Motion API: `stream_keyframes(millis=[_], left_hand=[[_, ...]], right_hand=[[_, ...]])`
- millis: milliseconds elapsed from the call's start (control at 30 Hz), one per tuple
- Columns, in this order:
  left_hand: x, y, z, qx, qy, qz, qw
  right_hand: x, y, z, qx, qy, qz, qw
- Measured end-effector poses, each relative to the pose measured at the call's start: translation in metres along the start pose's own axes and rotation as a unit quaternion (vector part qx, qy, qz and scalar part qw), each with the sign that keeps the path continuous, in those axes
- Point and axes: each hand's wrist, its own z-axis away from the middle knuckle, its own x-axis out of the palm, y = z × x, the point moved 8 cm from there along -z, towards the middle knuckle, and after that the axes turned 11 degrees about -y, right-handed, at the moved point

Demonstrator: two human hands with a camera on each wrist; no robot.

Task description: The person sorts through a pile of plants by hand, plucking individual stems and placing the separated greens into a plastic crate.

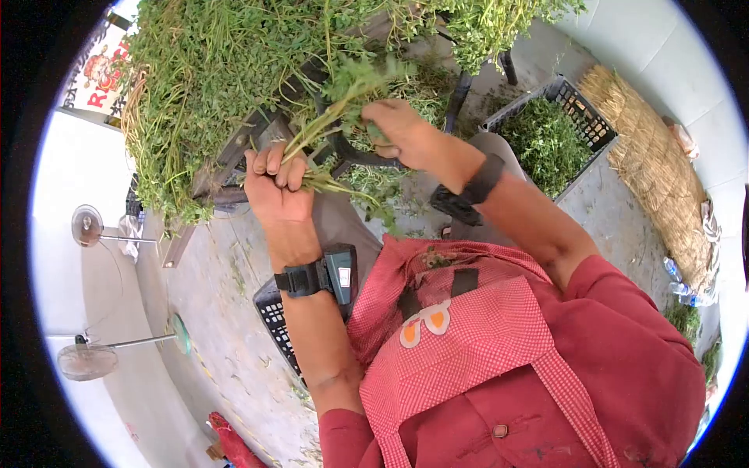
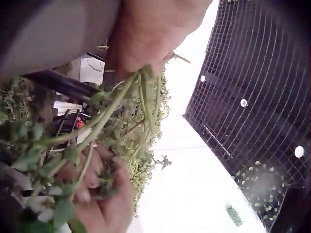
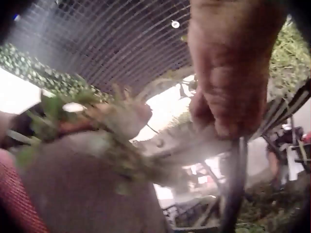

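In the head view my left hand grips a small bunch of leafy green stems; their leafy tops rise to the right. The left wrist view shows these stems running down from the curled fingers of the left hand. Close to the right of the bunch is my right hand, fingers curled, with bits of green leaf between fingers and thumb. Motion blurs it. From the right wrist camera, the right hand points downward, its fingertips bent in.
A large heap of cut greens covers the table ahead. A black crate holding greens stands at right, beside a rolled straw mat. Another black crate is by the left forearm. Two fans stand at left.
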Motion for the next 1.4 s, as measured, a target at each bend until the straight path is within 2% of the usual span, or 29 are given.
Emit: stream_keyframes(millis=[33,67,133,200,267,300,333,400,433,467,533,567,600,633,667,700,733,800,833,900,933,1000,1200,1267,1333,1400], left_hand=[[-0.006,0.006,0.004,0.04,0.047,-0.025,0.998],[-0.01,0.007,0.006,0.04,0.05,-0.023,0.998],[-0.004,0.013,0.001,0.055,-0.006,0.024,0.998],[0.001,0.011,0.005,0.068,0.004,0.012,0.998],[0.004,0.006,0.004,0.055,0.021,-0.002,0.998],[0.007,0.004,0.002,0.038,-0.013,-0.003,0.999],[0.008,0.003,0.0,0.037,-0.016,-0.004,0.999],[0.015,-0.002,0.001,0.023,-0.052,0.005,0.998],[0.015,-0.002,0.001,0.023,-0.052,0.004,0.998],[0.014,-0.002,0.001,0.023,-0.04,-0.014,0.999],[0.016,-0.004,0.001,0.022,-0.029,-0.034,0.999],[0.016,-0.004,0.002,0.034,-0.009,-0.046,0.998],[0.016,-0.003,0.002,0.046,0.01,-0.057,0.997],[0.015,-0.001,0.002,0.044,0.008,-0.058,0.997],[0.015,0.001,0.003,0.042,-0.019,-0.021,0.999],[0.015,0.004,0.004,0.043,-0.046,0.016,0.998],[0.012,0.006,0.005,0.043,-0.045,0.017,0.998],[0.015,0.01,0.005,0.036,-0.095,0.078,0.992],[0.018,0.009,0.005,0.034,-0.095,0.077,0.992],[0.028,0.005,0.007,0.021,-0.133,0.084,0.987],[0.028,0.004,0.006,0.017,-0.132,0.083,0.988],[0.027,0.003,0.006,0.017,-0.13,0.073,0.989],[0.022,0.0,0.006,0.029,-0.067,0.058,0.996],[0.021,0.0,0.005,0.028,-0.062,0.039,0.997],[0.022,-0.003,0.005,0.026,-0.056,0.023,0.998],[0.019,0.0,0.007,0.065,0.004,-0.007,0.998]], right_hand=[[0.009,0.001,0.006,0.013,-0.091,-0.091,0.992],[0.014,-0.005,0.019,0.016,-0.09,-0.09,0.992],[0.033,-0.01,0.048,0.1,-0.103,-0.133,0.981],[0.039,-0.016,0.057,0.064,-0.117,-0.098,0.986],[0.045,-0.018,0.053,0.009,-0.201,0.059,0.978],[0.043,-0.017,0.05,-0.015,-0.192,0.136,0.972],[0.047,-0.01,0.044,-0.019,-0.191,0.137,0.972],[0.055,-0.014,0.035,-0.134,-0.113,0.27,0.947],[0.059,-0.017,0.033,-0.098,-0.076,0.375,0.919],[0.063,-0.014,0.029,-0.1,-0.075,0.374,0.919],[0.073,-0.015,0.022,-0.191,-0.059,0.285,0.937],[0.077,-0.018,0.019,-0.253,-0.064,0.165,0.951],[0.073,-0.018,0.019,-0.255,-0.062,0.164,0.951],[0.068,-0.012,0.018,-0.144,-0.055,0.064,0.986],[0.063,0.0,0.022,-0.03,-0.047,-0.038,0.998],[0.064,0.008,0.019,-0.005,-0.125,-0.164,0.979],[0.058,0.006,0.022,-0.004,-0.124,-0.164,0.979],[0.071,0.002,0.028,0.025,-0.245,-0.206,0.947],[0.066,0.0,0.025,0.024,-0.246,-0.207,0.947],[0.056,0.006,0.02,0.045,-0.24,-0.107,0.964],[0.055,0.006,0.021,0.043,-0.239,-0.11,0.964],[0.059,0.014,0.023,0.053,-0.254,-0.013,0.966],[0.077,0.011,0.034,0.014,-0.243,0.041,0.969],[0.072,0.013,0.031,0.018,-0.207,0.118,0.971],[0.072,0.013,0.029,0.005,-0.199,0.094,0.976],[0.072,0.011,0.029,-0.007,-0.194,0.071,0.979]])
